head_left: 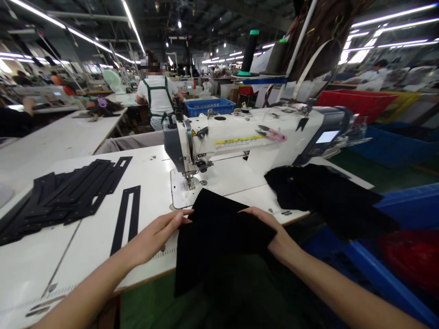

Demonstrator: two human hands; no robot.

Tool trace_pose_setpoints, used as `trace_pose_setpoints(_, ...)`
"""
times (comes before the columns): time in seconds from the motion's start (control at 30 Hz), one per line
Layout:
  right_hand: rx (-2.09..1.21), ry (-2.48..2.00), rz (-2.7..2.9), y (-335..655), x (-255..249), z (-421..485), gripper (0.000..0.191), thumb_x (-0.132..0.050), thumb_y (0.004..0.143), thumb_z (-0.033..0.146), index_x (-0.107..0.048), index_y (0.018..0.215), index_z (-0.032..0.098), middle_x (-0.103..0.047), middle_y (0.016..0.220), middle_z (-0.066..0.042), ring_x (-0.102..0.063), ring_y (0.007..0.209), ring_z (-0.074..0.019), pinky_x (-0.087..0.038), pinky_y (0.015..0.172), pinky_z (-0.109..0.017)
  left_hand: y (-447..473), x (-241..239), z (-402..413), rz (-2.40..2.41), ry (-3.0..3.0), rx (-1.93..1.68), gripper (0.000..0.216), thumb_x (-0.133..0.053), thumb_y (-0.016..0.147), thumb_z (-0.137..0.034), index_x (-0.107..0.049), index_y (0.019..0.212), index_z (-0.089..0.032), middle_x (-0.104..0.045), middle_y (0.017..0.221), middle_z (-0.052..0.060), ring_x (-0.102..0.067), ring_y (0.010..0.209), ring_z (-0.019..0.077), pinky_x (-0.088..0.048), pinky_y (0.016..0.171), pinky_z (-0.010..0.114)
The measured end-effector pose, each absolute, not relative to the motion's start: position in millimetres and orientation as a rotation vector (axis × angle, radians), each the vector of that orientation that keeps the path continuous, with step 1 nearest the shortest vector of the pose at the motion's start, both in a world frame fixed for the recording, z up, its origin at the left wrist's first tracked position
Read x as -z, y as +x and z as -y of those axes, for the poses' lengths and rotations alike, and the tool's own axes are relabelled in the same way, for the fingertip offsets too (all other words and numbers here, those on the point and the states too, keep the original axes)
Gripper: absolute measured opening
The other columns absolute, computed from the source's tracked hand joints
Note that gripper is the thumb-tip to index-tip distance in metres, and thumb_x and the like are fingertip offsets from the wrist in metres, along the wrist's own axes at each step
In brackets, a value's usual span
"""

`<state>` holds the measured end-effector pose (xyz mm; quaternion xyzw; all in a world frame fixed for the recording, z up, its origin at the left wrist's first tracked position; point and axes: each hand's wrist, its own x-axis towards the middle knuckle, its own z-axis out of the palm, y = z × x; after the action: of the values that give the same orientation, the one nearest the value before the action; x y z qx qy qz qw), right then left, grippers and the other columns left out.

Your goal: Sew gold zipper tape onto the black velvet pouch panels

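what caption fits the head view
Both hands, left hand and right hand, hold black fabric before a sewing machine.

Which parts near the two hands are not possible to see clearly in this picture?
- Head view: the right hand palm and fingertips, covered by the black fabric.
- The fabric's lower edge, lost against the dark floor.
- The needle of the sewing machine, too small.
- The text on the machine's screen, blurred.
- The left hand grip, unclear.

Both forearms reach forward and inward, the left hand (pixel 156 234) flat with fingers straight, the right hand (pixel 270 230) palm down, fingers bent.
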<state>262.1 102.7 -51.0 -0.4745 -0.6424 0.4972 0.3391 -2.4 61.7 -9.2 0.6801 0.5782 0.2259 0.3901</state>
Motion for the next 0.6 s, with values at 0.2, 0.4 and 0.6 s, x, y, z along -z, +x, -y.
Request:
trace_pose_setpoints(0.2,-1.754,-1.234,1.305,270.1,55.2,-105.6,0.031,-0.052,0.073,0.030,-0.047,0.102,0.018,-0.058,0.062,0.002,-0.059,0.051,-0.0148,-0.049,0.049,-0.027,-7.2,10.5,-58.3,-1.412,1.772,-0.607,0.054,-0.033,0.087,-0.054,-0.036,0.131,-0.023,-0.051,0.124,0.007,-0.051,0.106,0.0234,-0.041,0.091,0.038)
trace_pose_setpoints(0.4,-1.404,-0.965,1.674,276.2,30.4,-76.3,0.056,-0.051,0.074,0.023,-0.035,0.127,0.023,-0.046,0.127,-0.011,-0.048,0.112,-0.0216,-0.040,0.092,-0.039,11.5,18.1,-71.1,-1.516,2.226,-0.414,0.043,-0.050,0.081,-0.051,-0.055,0.112,-0.022,-0.050,0.118,0.008,-0.051,0.102,0.0255,-0.041,0.090,0.040)
trace_pose_setpoints(0.6,-0.831,-1.076,2.037,259.4,25.4,-88.9,0.016,-0.056,0.072,0.027,-0.062,0.085,0.020,-0.062,0.076,-0.003,-0.058,0.073,-0.0199,-0.045,0.070,-0.033,22.4,25.1,-88.9,-1.509,2.235,-0.469,0.037,-0.031,0.091,-0.040,-0.062,0.098,-0.020,-0.053,0.111,0.007,-0.054,0.098,0.0217,-0.043,0.087,0.036)
